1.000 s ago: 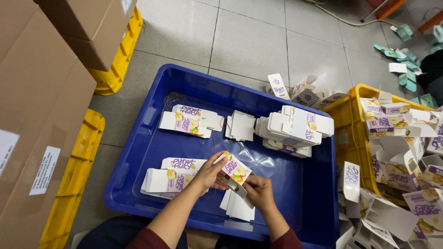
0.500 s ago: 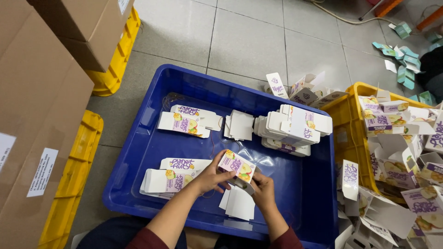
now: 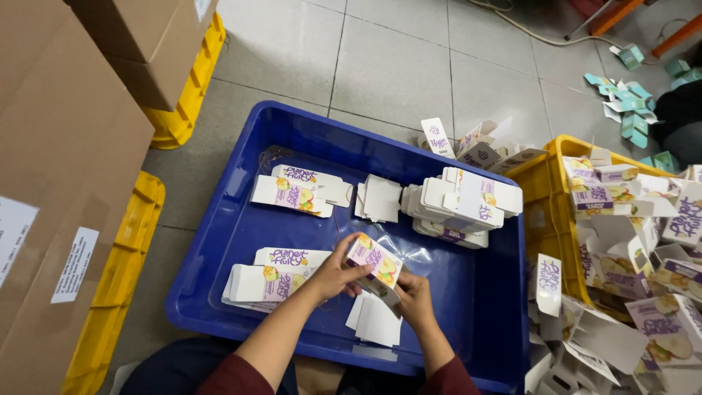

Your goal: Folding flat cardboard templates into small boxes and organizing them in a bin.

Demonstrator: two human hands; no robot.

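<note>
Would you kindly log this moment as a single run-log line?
left hand: grips small printed carton | right hand: holds carton's lower end | place: over blue tub | beneath: white blanks | right: yellow crate

The small carton (image 3: 374, 265) between the left hand (image 3: 335, 276) and the right hand (image 3: 414, 298) is thin printed card, lightly glossy outside and matt white on its flaps, like the flat cartons (image 3: 465, 202) stacked nearby. The blue tub (image 3: 234, 234) is smooth, shiny plastic with a crinkled clear film (image 3: 409, 252) on its floor. The big boxes (image 3: 66, 161) are matt brown corrugated cardboard, the yellow crate (image 3: 545, 212) is hard plastic, and the floor (image 3: 395, 66) is smooth grey tile.
</note>
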